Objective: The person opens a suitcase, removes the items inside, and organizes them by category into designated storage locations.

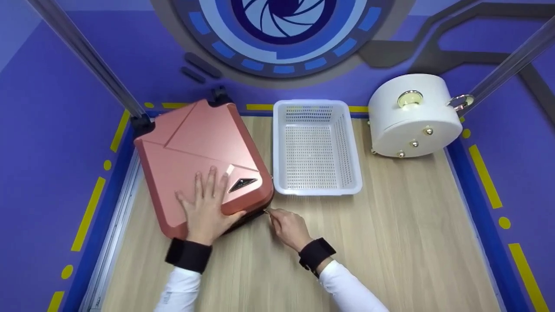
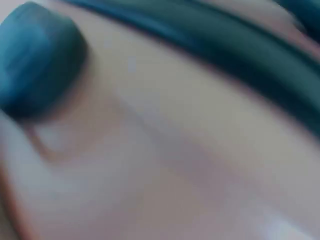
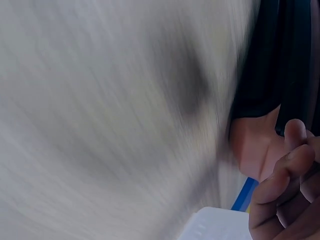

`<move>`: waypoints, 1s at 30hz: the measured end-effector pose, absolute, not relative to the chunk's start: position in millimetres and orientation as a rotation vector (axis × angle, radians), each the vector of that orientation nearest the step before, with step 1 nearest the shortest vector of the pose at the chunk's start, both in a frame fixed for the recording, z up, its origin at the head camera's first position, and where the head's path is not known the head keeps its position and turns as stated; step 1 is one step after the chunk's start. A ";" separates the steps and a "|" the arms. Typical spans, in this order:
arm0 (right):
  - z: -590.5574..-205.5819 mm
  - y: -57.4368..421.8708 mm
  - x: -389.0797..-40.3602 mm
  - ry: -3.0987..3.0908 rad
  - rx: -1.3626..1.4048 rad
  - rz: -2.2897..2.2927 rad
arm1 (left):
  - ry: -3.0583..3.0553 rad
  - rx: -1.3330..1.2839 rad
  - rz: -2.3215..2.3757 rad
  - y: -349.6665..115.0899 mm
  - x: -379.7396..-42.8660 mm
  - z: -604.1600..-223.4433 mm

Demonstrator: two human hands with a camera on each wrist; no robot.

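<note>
A rose-pink hard-shell suitcase (image 1: pixel 204 130) lies flat at the left, turned at an angle, its black wheels toward the back wall. My left hand (image 1: pixel 206 212) rests spread on the lid near the front edge, fingers straight and thumb over the rim. At the suitcase's front right corner my right hand (image 1: pixel 289 227) pinches a small metal zipper pull (image 1: pixel 266 211) between thumb and curled fingers. In the right wrist view the curled fingers (image 3: pixel 287 185) show beside the suitcase's dark zipper side (image 3: pixel 265 65); the pull is hidden there. The left wrist view is too blurred to read.
A white perforated plastic basket (image 1: pixel 318 191) stands right of the suitcase, close to its corner. Farther right is a white rounded case (image 1: pixel 416 112) with gold knobs and a handle. Blue-purple walls (image 1: pixel 39 143) enclose the wood-grain tabletop (image 1: pixel 390 225) at the back and sides.
</note>
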State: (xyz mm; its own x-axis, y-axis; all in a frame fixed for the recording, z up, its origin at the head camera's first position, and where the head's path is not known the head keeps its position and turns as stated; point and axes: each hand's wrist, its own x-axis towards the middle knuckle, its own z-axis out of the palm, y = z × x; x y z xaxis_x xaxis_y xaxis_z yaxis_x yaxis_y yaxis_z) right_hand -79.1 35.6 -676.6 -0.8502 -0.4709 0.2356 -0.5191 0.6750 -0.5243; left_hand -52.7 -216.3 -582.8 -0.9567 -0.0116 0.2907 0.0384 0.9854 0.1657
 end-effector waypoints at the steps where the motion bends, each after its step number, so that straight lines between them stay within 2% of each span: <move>1: -676.4 36.2 -79.6 -2.804 0.828 0.908 | -2.836 -0.030 -0.251 -223.5 -51.2 -582.2; 8: -674.0 35.9 -80.1 -2.854 0.808 0.900 | -2.781 -0.013 -0.401 -248.4 -41.8 -589.8; 17: -675.8 37.3 -83.9 -2.781 0.740 0.922 | -2.839 0.246 -0.417 -217.1 -29.8 -587.3; 20: -694.5 38.4 -89.0 -2.720 0.741 0.917 | -2.836 0.339 -0.438 -206.2 -26.2 -586.3; 24: -741.6 38.4 -99.5 -2.684 0.738 0.912 | -2.834 0.441 -0.448 -198.2 -23.3 -585.8; 30: -783.2 36.1 -107.8 -2.708 0.706 0.921 | -2.824 0.467 -0.436 -194.8 -27.7 -583.6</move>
